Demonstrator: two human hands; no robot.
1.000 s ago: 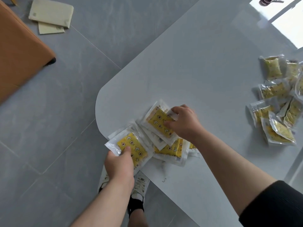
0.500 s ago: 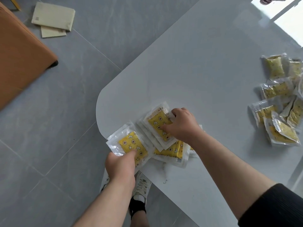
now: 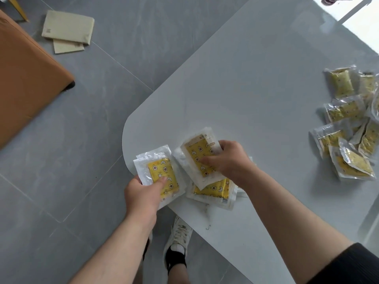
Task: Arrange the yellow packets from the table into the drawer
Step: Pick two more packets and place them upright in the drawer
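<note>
Because the yellow packets (image 3: 211, 187) appear light, limp and slick-filmed, edge grips seem best; on the bench (image 3: 246, 89) corner at 6 o'clock, left hand (image 3: 143, 193) clasps one, right hand (image 3: 231, 160) pinches another.

Two flat beige cardboard packs (image 3: 67, 27) on the grey tiled floor (image 3: 92, 119) at eleven o'clock; my white laced shoe (image 3: 180, 230) at six.

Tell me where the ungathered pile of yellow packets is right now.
Head view: the pile lies on the table at the frame's right edge, well apart from the right hand gripping a packet near the rounded corner.
</note>
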